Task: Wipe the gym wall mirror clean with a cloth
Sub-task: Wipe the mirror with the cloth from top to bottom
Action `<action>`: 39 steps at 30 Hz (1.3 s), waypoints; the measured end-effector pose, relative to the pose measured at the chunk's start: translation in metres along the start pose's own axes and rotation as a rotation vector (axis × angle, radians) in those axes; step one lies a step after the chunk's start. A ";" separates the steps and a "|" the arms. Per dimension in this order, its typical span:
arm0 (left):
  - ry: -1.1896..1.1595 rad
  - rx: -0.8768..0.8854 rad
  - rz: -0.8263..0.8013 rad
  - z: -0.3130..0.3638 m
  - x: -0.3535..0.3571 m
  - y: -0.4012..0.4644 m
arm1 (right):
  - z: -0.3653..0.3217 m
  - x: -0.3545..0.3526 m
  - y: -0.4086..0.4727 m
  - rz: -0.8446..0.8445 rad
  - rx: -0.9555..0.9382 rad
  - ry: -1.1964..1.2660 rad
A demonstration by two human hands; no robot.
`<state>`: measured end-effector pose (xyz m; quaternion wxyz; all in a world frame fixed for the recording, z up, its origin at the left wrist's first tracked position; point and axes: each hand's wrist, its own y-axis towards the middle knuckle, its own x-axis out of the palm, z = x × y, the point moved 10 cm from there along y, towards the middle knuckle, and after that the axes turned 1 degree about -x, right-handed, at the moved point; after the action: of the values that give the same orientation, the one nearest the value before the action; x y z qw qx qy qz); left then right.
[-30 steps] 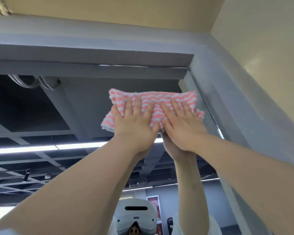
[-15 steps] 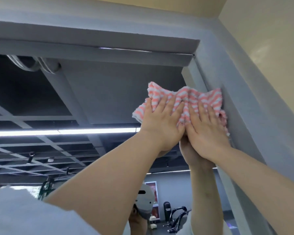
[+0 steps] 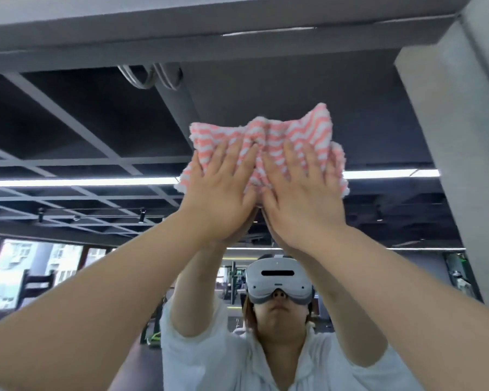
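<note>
Pink-and-white striped cloth point(image 3: 261, 142) pressed flat on the wall mirror point(image 3: 102, 131), centre frame.
Left hand point(image 3: 220, 198) and right hand point(image 3: 299, 201): each grip released, fingers straight on the cloth; its lower edge hidden beneath both palms.

Pretty clearly a gym. The big wall mirror point(image 3: 96, 131) reflects an open black grid ceiling point(image 3: 76, 201) with long strip lights point(image 3: 79, 182) and small spotlights point(image 3: 142, 215), very commercial fit-out. Lower down in the reflection there are dark machine frames point(image 3: 232, 280) that look like workout equipment, though they're small and blurry. Big windows point(image 3: 9, 275) on the left show buildings outside. Grey painted frame point(image 3: 449, 136) around the mirror.
</note>
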<state>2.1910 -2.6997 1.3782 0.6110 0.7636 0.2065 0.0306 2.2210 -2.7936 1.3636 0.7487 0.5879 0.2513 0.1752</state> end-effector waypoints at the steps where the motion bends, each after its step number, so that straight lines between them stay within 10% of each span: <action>1: -0.006 -0.021 0.020 -0.010 0.001 -0.016 | -0.015 0.005 -0.005 -0.018 -0.040 0.000; 9: -0.176 -0.269 0.012 0.022 0.016 -0.063 | -0.004 0.013 -0.043 -0.049 -0.160 -0.045; 24: -0.070 0.259 -0.016 0.262 0.035 -0.035 | 0.217 -0.006 -0.159 -0.131 0.419 -0.047; 39: -0.042 0.175 0.096 0.107 0.025 -0.093 | 0.056 0.023 -0.135 -0.031 0.288 0.051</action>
<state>2.2198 -2.7736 1.2584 0.5439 0.8236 0.1587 0.0254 2.2674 -2.8581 1.2393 0.6526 0.6806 0.3018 0.1404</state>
